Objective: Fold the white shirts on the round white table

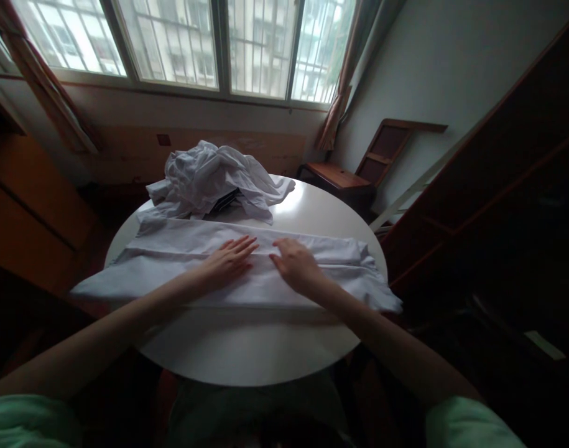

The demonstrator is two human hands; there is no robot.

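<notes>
A white garment, probably a shirt, lies spread crosswise on the round white table, folded into a long band. Its left and right ends reach past the table's edge. My left hand rests flat on the middle of the cloth with fingers stretched out to the right. Just to its right, my right hand lies on the same cloth, fingers slightly bent and apart. Neither hand grips anything. Behind the band, a crumpled heap of white clothes sits on the table, with a dark striped piece showing at its front.
A wooden chair stands behind the table at the right, near the wall. Barred windows with curtains are at the back. Dark wooden furniture rises on the right, and an orange-brown cabinet stands on the left.
</notes>
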